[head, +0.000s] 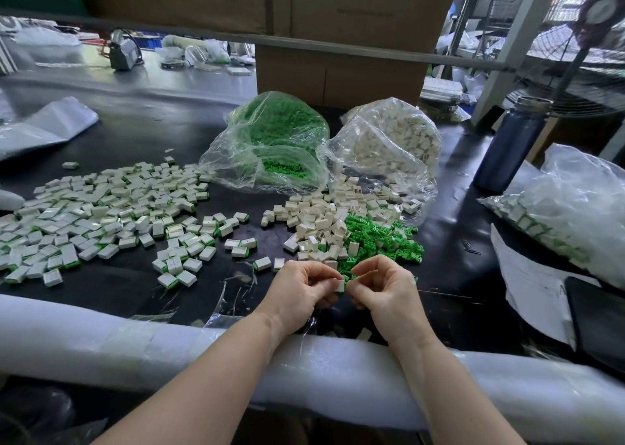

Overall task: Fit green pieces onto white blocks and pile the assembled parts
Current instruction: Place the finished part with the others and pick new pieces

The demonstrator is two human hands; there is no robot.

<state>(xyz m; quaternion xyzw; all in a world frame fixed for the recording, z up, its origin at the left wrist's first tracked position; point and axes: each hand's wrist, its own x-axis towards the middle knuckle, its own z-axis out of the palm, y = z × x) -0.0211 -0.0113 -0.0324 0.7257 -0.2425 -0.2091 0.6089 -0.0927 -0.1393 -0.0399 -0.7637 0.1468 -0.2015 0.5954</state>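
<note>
Both my hands are together over the near edge of the black table (pixel 449 214), forearms resting on the white foam roll (pixel 142 340) along the front.

Left hand (pixel 299 292): fingers curled, pinching a white block (pixel 339 285) between thumb and forefinger. Right hand (pixel 384 289): fingers curled, tips right against the block's right edge, where a sliver of green shows. Can't tell if the right hand holds a separate green piece or just presses the block; it's hidden by my fingertips.

Loose white blocks (pixel 321 221) sit in a heap just beyond my hands, spilling from the white bag (pixel 395 140). Loose green pieces (pixel 378 238) lie touching that heap on its right, just beyond my right hand. Green bag (pixel 270 140) is behind, beside the white bag, both open toward me.

Assembled pile (pixel 84 214) is spread wide across the left of the table, white with green edges, with a few strays reaching almost to my left hand.

Far right: a dark bottle (pixel 510 143) standing upright, and another clear bag (pixel 568 208) of parts beside it. A cardboard box (pixel 338 69) is behind the bags.
</note>
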